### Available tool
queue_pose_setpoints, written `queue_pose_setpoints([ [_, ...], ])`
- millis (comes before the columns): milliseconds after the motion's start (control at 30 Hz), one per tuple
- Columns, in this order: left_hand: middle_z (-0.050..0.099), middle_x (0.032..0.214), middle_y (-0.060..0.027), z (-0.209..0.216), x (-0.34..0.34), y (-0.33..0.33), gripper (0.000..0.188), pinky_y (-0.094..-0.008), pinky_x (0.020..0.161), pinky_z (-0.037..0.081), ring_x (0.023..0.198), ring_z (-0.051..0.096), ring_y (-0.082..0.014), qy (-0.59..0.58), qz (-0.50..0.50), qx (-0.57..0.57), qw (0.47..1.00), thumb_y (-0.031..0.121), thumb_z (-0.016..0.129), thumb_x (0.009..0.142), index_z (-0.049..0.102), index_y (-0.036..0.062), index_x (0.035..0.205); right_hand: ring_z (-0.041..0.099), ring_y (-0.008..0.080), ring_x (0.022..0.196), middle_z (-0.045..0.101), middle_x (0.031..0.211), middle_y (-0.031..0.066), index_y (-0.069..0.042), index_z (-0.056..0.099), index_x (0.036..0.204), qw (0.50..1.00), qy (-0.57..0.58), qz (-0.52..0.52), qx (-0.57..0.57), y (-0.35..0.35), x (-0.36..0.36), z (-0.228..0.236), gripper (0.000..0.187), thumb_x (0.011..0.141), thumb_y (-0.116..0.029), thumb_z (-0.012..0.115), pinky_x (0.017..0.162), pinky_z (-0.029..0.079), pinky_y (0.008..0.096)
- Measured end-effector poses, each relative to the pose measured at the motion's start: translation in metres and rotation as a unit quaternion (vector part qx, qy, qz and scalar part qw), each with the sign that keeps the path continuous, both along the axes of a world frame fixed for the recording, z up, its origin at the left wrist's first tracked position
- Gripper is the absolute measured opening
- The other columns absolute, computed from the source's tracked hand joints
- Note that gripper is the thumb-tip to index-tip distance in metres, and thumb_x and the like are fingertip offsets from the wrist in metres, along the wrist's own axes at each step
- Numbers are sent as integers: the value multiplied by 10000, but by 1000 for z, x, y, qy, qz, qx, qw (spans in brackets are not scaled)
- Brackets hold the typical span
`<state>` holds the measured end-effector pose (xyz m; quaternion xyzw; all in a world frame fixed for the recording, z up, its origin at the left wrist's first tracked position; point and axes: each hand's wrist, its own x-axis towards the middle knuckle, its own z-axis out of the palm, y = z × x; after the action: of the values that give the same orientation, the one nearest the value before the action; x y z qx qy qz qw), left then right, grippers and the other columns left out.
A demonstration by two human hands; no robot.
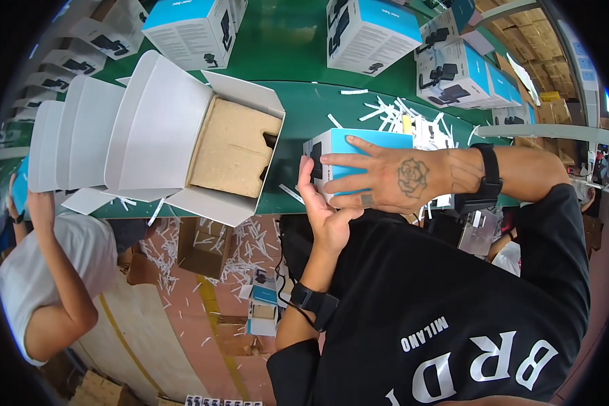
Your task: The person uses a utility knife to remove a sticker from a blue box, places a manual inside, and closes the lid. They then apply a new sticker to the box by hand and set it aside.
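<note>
A blue and white carton point(386, 139) lies at the table's near edge, in front of my body. My right hand point(386, 177) rests flat on its blue face, fingers spread and pointing left. Against the carton's left end, my left hand point(326, 213) stands with its fingers stretched upward, its thumb near the right hand's little finger. Part of the carton is hidden under my right hand and forearm. To the left is an open white carton point(155, 128) with its flap folded back. A brown moulded pulp tray point(233, 145) fills it.
More open white cartons point(47, 145) overlap at the left, where a person in a white shirt point(68, 271) reaches in. Closed blue and white boxes point(372, 37) stand along the far side. White paper strips point(392, 111) litter the green table point(298, 101). A cardboard box point(199, 254) sits on the floor.
</note>
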<state>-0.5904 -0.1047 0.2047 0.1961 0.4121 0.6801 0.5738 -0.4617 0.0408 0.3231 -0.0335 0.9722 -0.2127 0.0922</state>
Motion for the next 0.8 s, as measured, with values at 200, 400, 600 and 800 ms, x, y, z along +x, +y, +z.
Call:
queue_pose_setpoints([
  [200, 161, 1689, -178, -17, 6, -5, 986, -445, 1202, 356, 1492, 343, -319, 93, 11, 43, 995, -14, 746, 615, 327, 77, 1503, 275, 401, 1552, 435, 1569, 63, -171, 527, 1477, 995, -80, 58, 18, 0, -7, 12, 650, 864, -237, 732, 1174, 307, 707],
  [400, 176, 1681, -187, -7, 9, -4, 938, -456, 1218, 315, 1504, 329, -341, 69, 21, 23, 997, -14, 750, 641, 341, 72, 1481, 253, 381, 1568, 406, 1600, 54, -160, 500, 1511, 998, -40, 41, -13, 0, 3, 2, 686, 871, -223, 738, 1167, 298, 720],
  [600, 263, 1643, -223, 6, -17, -28, 1048, -466, 1228, 296, 1508, 332, -362, 276, -73, 5, 959, -6, 735, 695, 209, 22, 1600, 273, 378, 1565, 371, 1653, 51, -171, 492, 1530, 1000, -16, 10, -14, -13, 16, 2, 678, 893, -228, 720, 1180, 271, 721],
  [800, 246, 1652, -268, 32, -28, -18, 1175, -482, 1235, 283, 1517, 313, -392, 314, -152, 63, 935, 38, 790, 735, 57, 2, 1653, 334, 372, 1543, 414, 1643, 50, -201, 505, 1524, 989, 54, -62, 119, -63, 37, -28, 637, 915, -253, 680, 1204, 241, 710],
])
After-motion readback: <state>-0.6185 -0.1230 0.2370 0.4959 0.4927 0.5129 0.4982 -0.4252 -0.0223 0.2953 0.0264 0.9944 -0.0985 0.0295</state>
